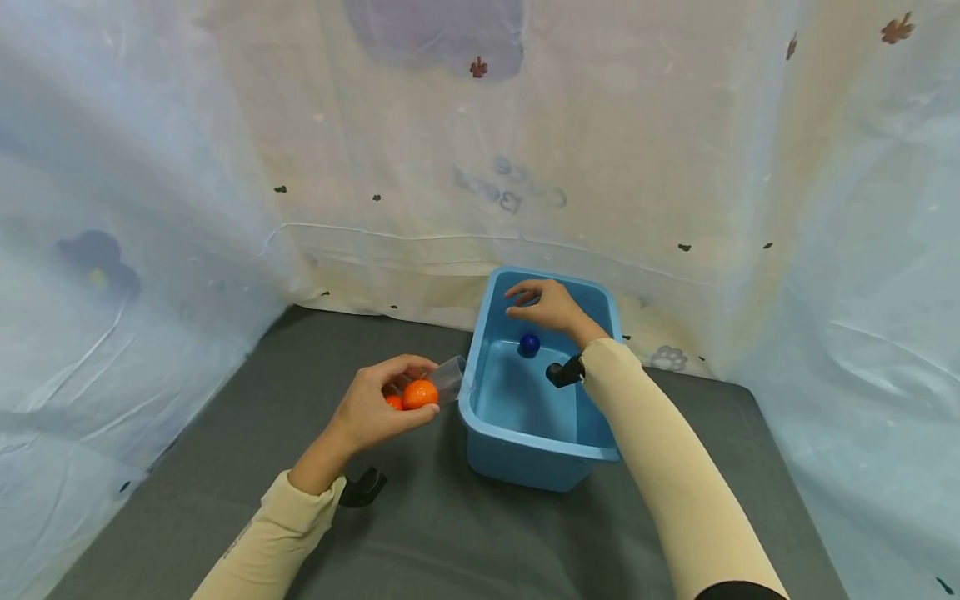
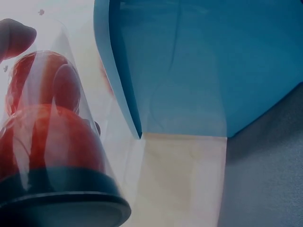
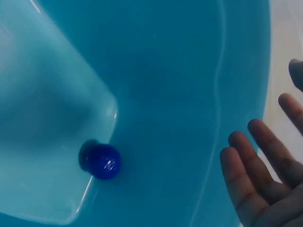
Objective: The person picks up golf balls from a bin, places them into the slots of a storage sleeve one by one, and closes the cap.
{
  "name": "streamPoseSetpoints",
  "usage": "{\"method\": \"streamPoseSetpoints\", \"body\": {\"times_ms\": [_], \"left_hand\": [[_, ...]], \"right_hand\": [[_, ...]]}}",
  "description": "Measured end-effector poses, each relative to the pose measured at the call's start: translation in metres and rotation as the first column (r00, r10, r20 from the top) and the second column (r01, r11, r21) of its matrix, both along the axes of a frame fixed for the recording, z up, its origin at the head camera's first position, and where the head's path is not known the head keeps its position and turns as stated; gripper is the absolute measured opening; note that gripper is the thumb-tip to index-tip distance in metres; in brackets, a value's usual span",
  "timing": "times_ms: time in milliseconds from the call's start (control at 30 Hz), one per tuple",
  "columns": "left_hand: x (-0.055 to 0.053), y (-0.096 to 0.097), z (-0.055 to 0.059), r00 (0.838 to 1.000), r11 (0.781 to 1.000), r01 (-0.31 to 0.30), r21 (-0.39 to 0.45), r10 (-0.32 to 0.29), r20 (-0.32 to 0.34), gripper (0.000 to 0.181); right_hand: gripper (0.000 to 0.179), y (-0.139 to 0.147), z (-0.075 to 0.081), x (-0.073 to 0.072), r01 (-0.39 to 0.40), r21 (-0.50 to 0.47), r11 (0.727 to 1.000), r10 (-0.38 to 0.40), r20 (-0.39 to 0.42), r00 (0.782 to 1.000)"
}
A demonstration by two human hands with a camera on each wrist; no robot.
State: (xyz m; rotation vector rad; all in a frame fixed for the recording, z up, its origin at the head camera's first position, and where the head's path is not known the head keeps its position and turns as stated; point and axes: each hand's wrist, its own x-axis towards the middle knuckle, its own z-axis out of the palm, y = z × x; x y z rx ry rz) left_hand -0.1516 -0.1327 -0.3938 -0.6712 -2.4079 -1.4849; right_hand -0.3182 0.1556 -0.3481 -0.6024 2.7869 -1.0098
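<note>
My left hand (image 1: 366, 414) grips a clear plastic tube (image 1: 450, 378) that lies tilted, its clear end near the left rim of the blue basin (image 1: 525, 463). Two orange balls (image 2: 49, 137) are stacked inside the tube, above a dark base (image 2: 61, 184), in the left wrist view. Over the far part of the basin hangs my right hand (image 1: 549, 307), with fingers spread and nothing held. A dark blue ball (image 1: 528, 345) rests on the basin floor below it, apart from the fingers (image 3: 244, 182) in the right wrist view.
A dark grey cloth-covered table (image 1: 247, 417) carries the basin. Pale printed curtains (image 1: 420, 125) hang behind the table and at both sides. Black wrist mounts (image 1: 363, 488) stick out from both sleeves.
</note>
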Motion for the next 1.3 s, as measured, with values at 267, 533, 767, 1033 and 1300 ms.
{"method": "streamPoseSetpoints", "body": {"times_ms": [267, 533, 767, 1033, 1300], "left_hand": [[0.001, -0.002, -0.002, 1.000, 1.000, -0.014, 0.001, 0.014, 0.011, 0.042], [0.001, -0.003, -0.005, 0.999, 0.999, -0.036, 0.005, 0.036, 0.037, 0.046], [0.003, -0.004, -0.006, 0.999, 0.999, -0.033, -0.002, 0.033, 0.038, 0.042], [0.007, -0.004, -0.005, 0.999, 1.000, -0.025, 0.014, 0.024, 0.030, 0.041], [0.010, -0.003, -0.008, 0.999, 0.999, -0.030, 0.011, 0.030, 0.039, 0.041]], "right_hand": [[0.042, 0.008, -0.013, -0.011, 0.071, 0.023, 0.997, -0.072, 0.070, 0.995], [0.042, 0.022, -0.034, -0.014, 0.148, 0.091, 0.985, -0.157, 0.103, 0.982], [0.042, 0.033, -0.055, -0.020, 0.184, 0.146, 0.972, -0.208, 0.166, 0.964], [0.043, 0.033, -0.067, -0.021, 0.154, 0.190, 0.970, -0.193, 0.207, 0.959], [0.042, 0.040, -0.079, -0.024, 0.146, 0.242, 0.959, -0.200, 0.219, 0.955]]}}
